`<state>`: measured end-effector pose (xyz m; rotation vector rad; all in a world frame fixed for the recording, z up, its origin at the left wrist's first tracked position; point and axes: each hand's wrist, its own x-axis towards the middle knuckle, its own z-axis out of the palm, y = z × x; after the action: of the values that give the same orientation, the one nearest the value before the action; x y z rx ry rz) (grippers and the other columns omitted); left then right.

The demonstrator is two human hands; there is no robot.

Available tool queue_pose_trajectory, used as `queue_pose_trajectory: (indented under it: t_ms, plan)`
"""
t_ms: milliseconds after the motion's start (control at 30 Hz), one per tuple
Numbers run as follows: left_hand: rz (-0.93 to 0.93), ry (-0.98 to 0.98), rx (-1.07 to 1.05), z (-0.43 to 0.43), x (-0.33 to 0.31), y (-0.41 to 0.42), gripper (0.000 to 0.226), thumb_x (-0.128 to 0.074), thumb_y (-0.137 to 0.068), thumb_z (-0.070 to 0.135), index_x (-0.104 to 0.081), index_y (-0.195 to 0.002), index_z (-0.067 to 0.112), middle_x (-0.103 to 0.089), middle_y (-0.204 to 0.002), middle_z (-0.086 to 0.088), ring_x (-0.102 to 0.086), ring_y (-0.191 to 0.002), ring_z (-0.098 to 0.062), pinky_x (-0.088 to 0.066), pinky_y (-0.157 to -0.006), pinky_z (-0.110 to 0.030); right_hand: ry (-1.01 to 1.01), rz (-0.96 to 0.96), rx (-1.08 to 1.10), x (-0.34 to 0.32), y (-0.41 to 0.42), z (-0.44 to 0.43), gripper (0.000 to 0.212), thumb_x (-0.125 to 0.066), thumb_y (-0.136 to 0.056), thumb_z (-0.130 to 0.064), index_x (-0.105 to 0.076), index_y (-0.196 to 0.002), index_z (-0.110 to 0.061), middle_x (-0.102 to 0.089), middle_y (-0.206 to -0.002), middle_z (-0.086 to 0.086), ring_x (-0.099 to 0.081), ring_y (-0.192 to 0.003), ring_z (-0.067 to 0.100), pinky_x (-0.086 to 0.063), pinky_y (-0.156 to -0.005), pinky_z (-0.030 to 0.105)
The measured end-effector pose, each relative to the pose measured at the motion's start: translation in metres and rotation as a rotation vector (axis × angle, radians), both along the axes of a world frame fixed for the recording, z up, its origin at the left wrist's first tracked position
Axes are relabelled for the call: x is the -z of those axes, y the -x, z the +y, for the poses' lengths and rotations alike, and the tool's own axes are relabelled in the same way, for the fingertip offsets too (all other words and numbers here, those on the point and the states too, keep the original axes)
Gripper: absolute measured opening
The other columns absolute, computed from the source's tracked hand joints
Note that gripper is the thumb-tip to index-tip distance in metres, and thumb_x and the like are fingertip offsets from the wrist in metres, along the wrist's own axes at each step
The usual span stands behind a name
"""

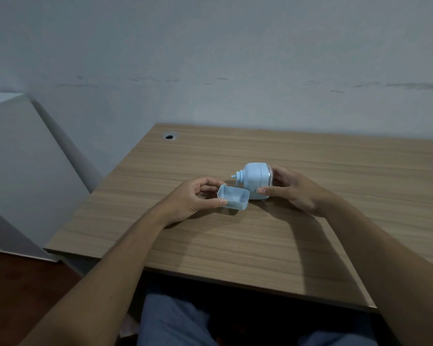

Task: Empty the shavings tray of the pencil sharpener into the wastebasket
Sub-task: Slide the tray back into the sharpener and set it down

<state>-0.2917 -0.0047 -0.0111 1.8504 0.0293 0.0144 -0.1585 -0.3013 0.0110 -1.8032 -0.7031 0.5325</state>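
A pale blue pencil sharpener (254, 178) with a crank knob on its left side stands on the wooden desk (235, 240). My right hand (293, 191) grips its right side, thumb against the front. The small blue shavings tray (234, 199) is out of the sharpener, just to its lower left, open side up. My left hand (193, 201) holds the tray's left end between thumb and fingers. The tray's inside looks pale; I cannot tell whether shavings lie in it. No wastebasket is in view.
A round cable hole (169, 137) sits at the desk's far left corner. A white cabinet (18, 158) stands left of the desk, with dark red floor (23, 283) below it. A grey wall runs behind. My legs in blue trousers (173, 320) are under the desk's near edge.
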Motion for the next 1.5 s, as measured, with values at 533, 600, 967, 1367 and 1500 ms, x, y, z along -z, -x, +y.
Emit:
queue_pose_trajectory:
  t_ms: [533,600,967,1367,1500]
  plan:
    - [0.008,-0.001,-0.086,0.001,0.002,-0.004,0.051,-0.091,-0.093,0.005,-0.070,-0.140,0.009,-0.088,-0.126,0.010,-0.077,-0.130,-0.034,-0.062,-0.113,-0.040,-0.052,0.083,-0.059,0.008,-0.002,0.003,0.068,-0.080,-0.100,-0.003,-0.056,-0.162,-0.015,-0.071,-0.156,-0.004,-0.064,-0.149,0.012,-0.051,-0.124,0.032]
    - [0.007,-0.024,-0.101,-0.001,0.003,-0.006,0.050,-0.092,-0.093,0.010,-0.071,-0.138,0.013,-0.086,-0.129,0.006,-0.079,-0.125,-0.032,-0.057,-0.118,-0.054,-0.061,0.089,-0.052,0.009,-0.001,0.004,0.067,-0.080,-0.099,0.000,-0.057,-0.161,-0.014,-0.074,-0.153,-0.003,-0.067,-0.146,0.011,-0.054,-0.119,0.025]
    - [-0.023,0.004,-0.145,-0.015,0.014,-0.021,0.059,-0.100,-0.080,0.030,-0.073,-0.131,0.017,-0.089,-0.126,-0.001,-0.080,-0.126,-0.032,-0.055,-0.122,-0.059,-0.112,0.076,0.079,0.018,0.010,0.011,0.061,-0.087,-0.093,-0.003,-0.063,-0.149,-0.011,-0.082,-0.137,-0.003,-0.077,-0.129,0.009,-0.061,-0.109,0.028]
    - [0.025,-0.050,-0.104,-0.024,0.017,-0.030,0.113,-0.106,-0.055,0.069,-0.050,-0.149,0.043,-0.087,-0.130,0.008,-0.081,-0.129,-0.017,-0.057,-0.119,-0.058,-0.120,0.042,0.123,0.021,0.015,0.016,0.060,-0.089,-0.092,-0.004,-0.064,-0.147,-0.010,-0.081,-0.138,0.000,-0.077,-0.129,0.012,-0.062,-0.108,0.028]
    - [0.028,-0.060,-0.111,-0.032,0.013,-0.032,0.142,-0.102,-0.041,0.077,-0.042,-0.163,0.034,-0.087,-0.132,0.003,-0.077,-0.133,-0.013,-0.053,-0.125,-0.051,-0.108,0.047,0.112,0.021,0.014,0.016,0.063,-0.091,-0.091,-0.010,-0.063,-0.148,-0.012,-0.080,-0.141,0.000,-0.076,-0.134,0.015,-0.059,-0.116,0.036]
